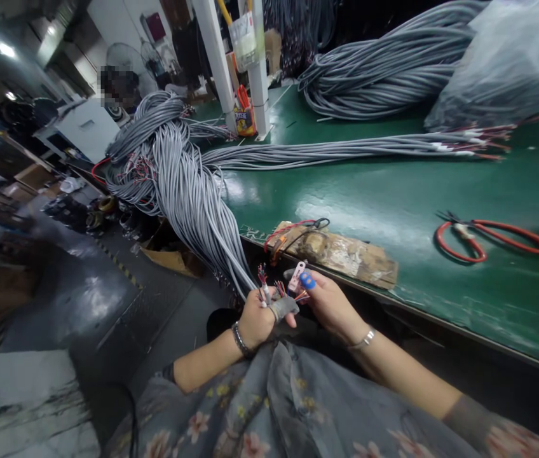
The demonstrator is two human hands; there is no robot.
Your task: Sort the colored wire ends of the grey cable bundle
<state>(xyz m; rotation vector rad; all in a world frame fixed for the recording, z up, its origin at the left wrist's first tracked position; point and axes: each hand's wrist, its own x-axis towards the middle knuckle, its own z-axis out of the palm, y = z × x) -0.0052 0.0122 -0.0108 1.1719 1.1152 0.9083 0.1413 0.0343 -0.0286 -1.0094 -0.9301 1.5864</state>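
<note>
My left hand (pixel 257 323) is closed around the ends of grey cables, whose thin coloured wires (pixel 279 289) fan out past the fingers. Grey wrapping (pixel 285 308) covers one of its fingers. Close beside it, my right hand (pixel 330 305) pinches a small pale pink flat tool (pixel 297 277) with a hole at its end; its exact kind is unclear. A blue cover (pixel 307 280) sits on the right thumb. The tool is near the bared wires, and I cannot tell whether it touches them. A thick bundle of grey cables (pixel 193 203) hangs over the bench edge toward my left hand.
On the green bench (pixel 393 191) are a worn wooden board (pixel 350 257), red-handled scissors (pixel 477 235), a row of cables (pixel 327 151), a large cable coil (pixel 393 63) and a plastic bag (pixel 512 70). A white post (pixel 259 83) rises behind. A person (pixel 119 86) is in the background.
</note>
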